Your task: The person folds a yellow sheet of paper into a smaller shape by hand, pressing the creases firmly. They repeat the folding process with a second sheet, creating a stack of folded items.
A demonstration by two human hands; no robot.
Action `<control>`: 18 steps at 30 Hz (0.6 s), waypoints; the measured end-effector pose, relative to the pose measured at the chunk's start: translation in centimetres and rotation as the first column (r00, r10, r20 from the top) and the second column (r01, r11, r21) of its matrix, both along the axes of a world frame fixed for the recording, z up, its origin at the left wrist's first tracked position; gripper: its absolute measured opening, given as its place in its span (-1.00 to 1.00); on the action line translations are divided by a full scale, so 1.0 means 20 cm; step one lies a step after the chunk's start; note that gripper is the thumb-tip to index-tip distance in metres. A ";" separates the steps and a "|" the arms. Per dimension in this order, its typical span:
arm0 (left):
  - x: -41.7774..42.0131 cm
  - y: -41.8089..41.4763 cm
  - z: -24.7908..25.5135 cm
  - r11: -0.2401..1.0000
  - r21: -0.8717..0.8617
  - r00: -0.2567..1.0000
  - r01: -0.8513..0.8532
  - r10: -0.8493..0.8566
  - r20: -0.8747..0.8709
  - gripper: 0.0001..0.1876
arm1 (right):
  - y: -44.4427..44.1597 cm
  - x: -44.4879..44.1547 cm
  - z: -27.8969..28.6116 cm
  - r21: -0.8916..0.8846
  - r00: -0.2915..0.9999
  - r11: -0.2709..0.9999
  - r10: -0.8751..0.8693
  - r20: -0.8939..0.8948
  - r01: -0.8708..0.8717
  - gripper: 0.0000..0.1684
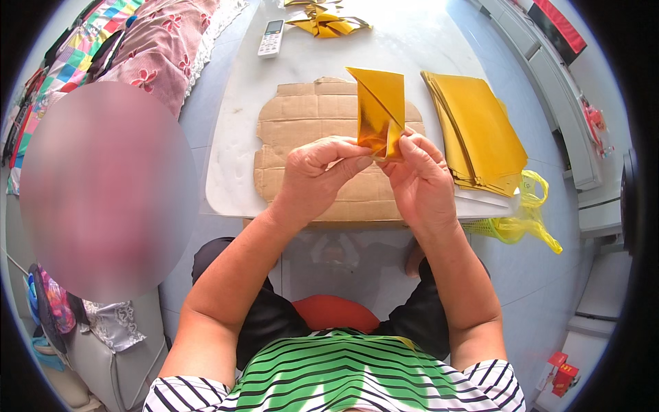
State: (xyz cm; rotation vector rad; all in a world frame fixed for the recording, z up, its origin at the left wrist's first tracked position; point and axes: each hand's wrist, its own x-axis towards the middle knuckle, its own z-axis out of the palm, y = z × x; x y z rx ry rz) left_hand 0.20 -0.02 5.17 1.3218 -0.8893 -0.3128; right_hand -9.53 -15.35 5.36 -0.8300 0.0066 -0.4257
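Observation:
Between my two hands stands a sheet of gold foil paper (380, 103), partly folded, with a diagonal crease and a pointed upper left corner. My left hand (322, 172) pinches its lower left edge between thumb and fingers. At the lower right edge my right hand (419, 165) grips the paper, where a small flap curls up. Both hands are above a piece of brown cardboard (304, 123) lying on the white marble-look table (231, 154). To the right of my right hand lies a stack of flat gold paper sheets (479, 123).
Folded gold paper pieces (329, 21) lie at the table's far end, near a white remote control (271, 38). A basket (497, 229) with a yellow plastic bag (535, 211) stands beside the right table edge. Left is a grey sofa (121, 371) with patterned cloths (159, 36).

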 end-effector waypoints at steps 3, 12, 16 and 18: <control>0.00 0.00 0.00 1.000 -0.010 0.997 0.008 -0.007 0.083 -0.88 | -0.02 -0.01 -0.01 -0.006 1.000 1.000 0.022 -0.017 -0.022 -0.74; -0.03 -0.01 -0.02 1.000 0.009 0.999 -0.026 0.026 0.024 -0.89 | -0.01 0.00 -0.07 0.055 0.996 0.996 -0.073 -0.053 0.076 -0.83; -0.07 -0.05 -0.04 0.996 -0.040 0.990 -0.080 0.075 -0.117 -0.92 | 0.04 0.01 -0.07 0.002 0.964 0.975 -0.217 -0.153 0.220 -0.81; -0.07 -0.05 -0.04 0.993 -0.066 0.977 -0.102 0.087 -0.196 -0.92 | 0.07 0.01 -0.05 0.002 0.956 0.973 -0.228 -0.183 0.233 -0.83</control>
